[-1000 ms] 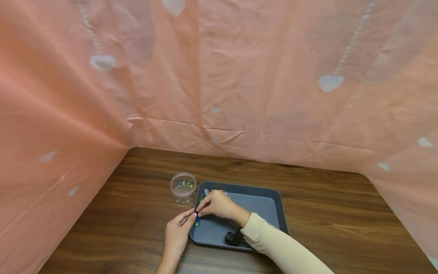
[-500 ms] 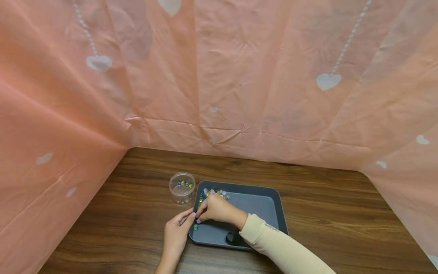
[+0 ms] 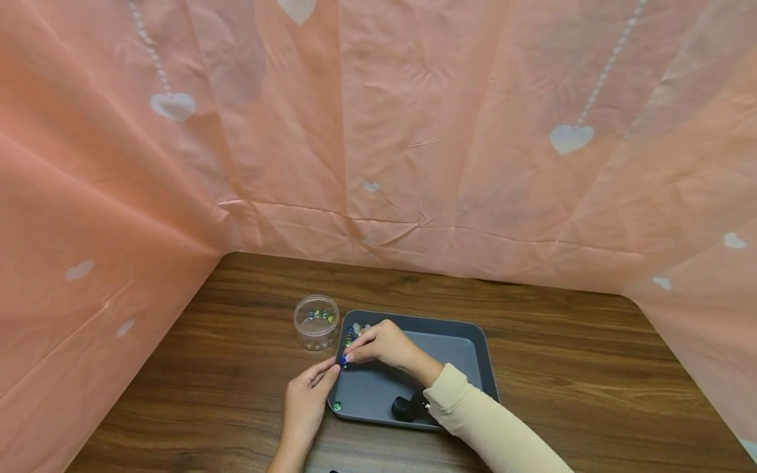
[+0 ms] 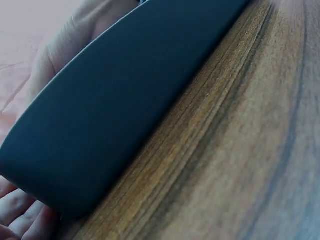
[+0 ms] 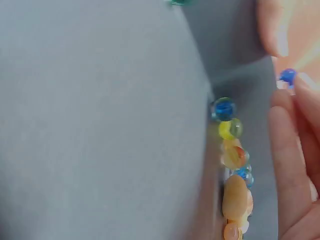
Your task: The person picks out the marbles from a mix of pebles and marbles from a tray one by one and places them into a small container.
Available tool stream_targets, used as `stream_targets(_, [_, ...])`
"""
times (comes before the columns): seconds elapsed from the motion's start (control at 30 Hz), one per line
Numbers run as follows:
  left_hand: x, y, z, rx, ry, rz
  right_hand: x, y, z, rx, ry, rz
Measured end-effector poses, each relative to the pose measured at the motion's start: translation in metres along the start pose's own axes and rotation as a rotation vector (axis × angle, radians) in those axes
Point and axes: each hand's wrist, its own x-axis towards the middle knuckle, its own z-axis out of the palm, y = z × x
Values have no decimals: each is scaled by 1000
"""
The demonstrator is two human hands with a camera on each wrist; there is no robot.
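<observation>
In the head view my right hand [image 3: 387,348] reaches over the left part of a grey tray [image 3: 437,358]. Its thumb and fingers pinch a small blue marble [image 5: 288,76] near the tray's left rim. My left hand [image 3: 309,393] holds that rim from outside, thumb close to the blue marble. A green marble [image 3: 338,406] lies alone in the near left corner. Several marbles and smooth stones, including a tan stone [image 5: 235,197] and a blue-centred marble [image 5: 223,109], line the tray's edge. The tray's dark outer wall [image 4: 110,95] fills much of the left wrist view.
A clear round tub [image 3: 316,332] with several marbles stands just left of the tray. Below my right wrist is a black rounded object [image 3: 404,408]. The brown wood-grain table [image 3: 562,355] meets a pink cloth [image 3: 473,164] with white hearts behind.
My right hand has drawn up and to the right, lifting the blue marble. The green marble has moved toward the near left corner. My left hand has stayed at the rim.
</observation>
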Motion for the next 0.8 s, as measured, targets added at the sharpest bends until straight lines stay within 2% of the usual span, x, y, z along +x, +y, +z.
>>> stream_targets(0.1, [1, 0, 1, -5, 2, 5, -1, 0, -4, 219, 27, 67])
stream_targets(0.23, [1, -1, 1, -11, 8, 7, -1, -1, -9, 358, 47, 88])
stream_targets(0.43, [1, 1, 5, -17, 0, 24, -4, -2, -16, 483, 68, 102])
stream_targets(0.57, [2, 2, 7, -10, -6, 11, -9, -1, -22, 568, 63, 68])
stream_targets(0.67, [2, 2, 6, 4, -10, 7, -11, -1, -23, 625, 57, 61])
stream_targets(0.8, [0, 1, 1, 30, 7, 7, -10, -3, -19, 656, 65, 95])
